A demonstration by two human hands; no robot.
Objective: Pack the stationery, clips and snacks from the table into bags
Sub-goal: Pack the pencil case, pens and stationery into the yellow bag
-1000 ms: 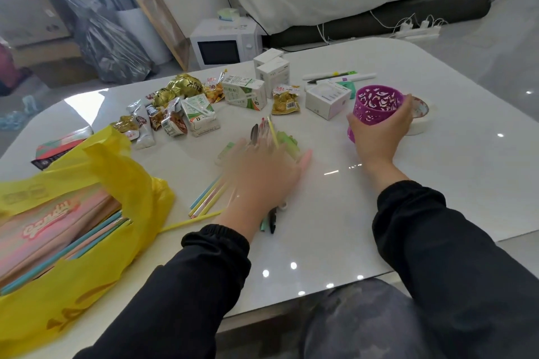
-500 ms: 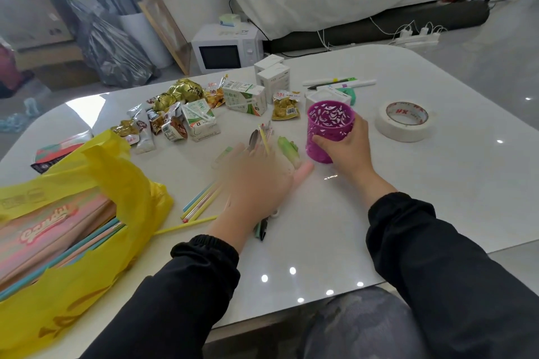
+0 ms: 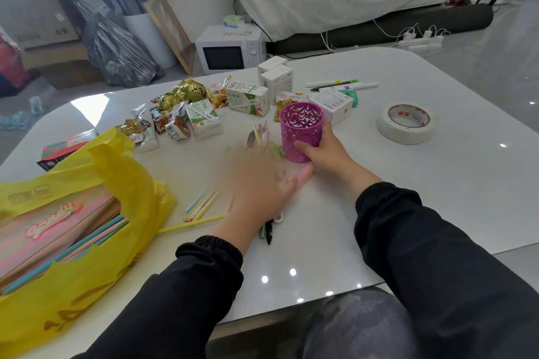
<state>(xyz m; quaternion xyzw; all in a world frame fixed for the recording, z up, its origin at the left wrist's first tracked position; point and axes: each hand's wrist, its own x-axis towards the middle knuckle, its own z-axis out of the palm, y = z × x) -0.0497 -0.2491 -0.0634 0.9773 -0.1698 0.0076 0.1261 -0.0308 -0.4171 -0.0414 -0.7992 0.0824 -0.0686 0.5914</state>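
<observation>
Since a second ago, the purple cup (image 3: 302,131) had travelled from beside the tape roll (image 3: 407,124) to the pile of pens (image 3: 269,232). The right hand (image 3: 323,151) gripped it low on the wall, thumb curled round the near side and the fingers wrapped behind, and the cup stood upright on the table (image 3: 437,198). The left hand (image 3: 259,183) lay palm-down over the pens at the cup's 7 o'clock, its thumb stretched out toward the cup's base and almost touching it. Its fingers reached forward flat, but motion smeared them, so whether they were spread or together could not be told. Pen tips showed past the fingers at 12 o'clock and pen ends beside the wrist at 6. Coloured sticks (image 3: 202,205) lay at this hand's 8 o'clock, and further that way sat the yellow bag (image 3: 87,242). Snack packets (image 3: 175,122) were heaped at the cup's 9 o'clock, white boxes (image 3: 275,79) at its 12, and the tape roll at 3.
</observation>
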